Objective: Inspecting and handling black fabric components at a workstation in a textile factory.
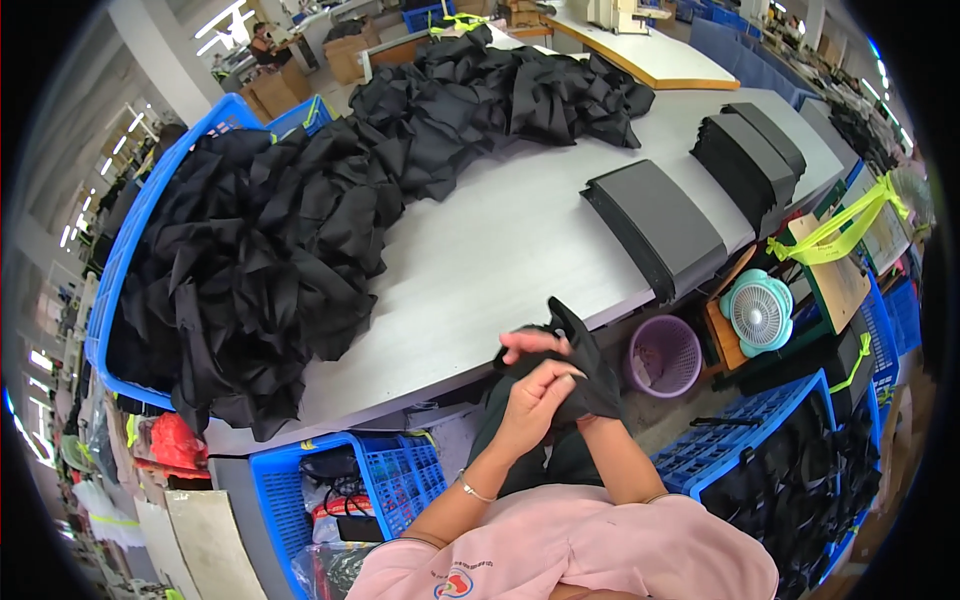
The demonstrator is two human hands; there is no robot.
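Note:
A folded black fabric piece (590,365) is held in front of me, just off the table's near edge. My left hand (540,400) is closed, pinching its near edge between thumb and fingers. My right hand (535,345) is mostly covered by the cloth; its stretched-out fingertips show beyond my left hand. A large heap of crumpled black fabric pieces (270,250) spreads along the far and left side of the white table (470,270). Flat stacks of black pieces (665,225) lie at the table's right.
A blue crate (108,290) borders the heap on the left. Below the table are a blue basket with bags (405,485) and a purple bin (665,357). A turquoise fan (757,310) stands at right, near a blue crate of black pieces (745,425).

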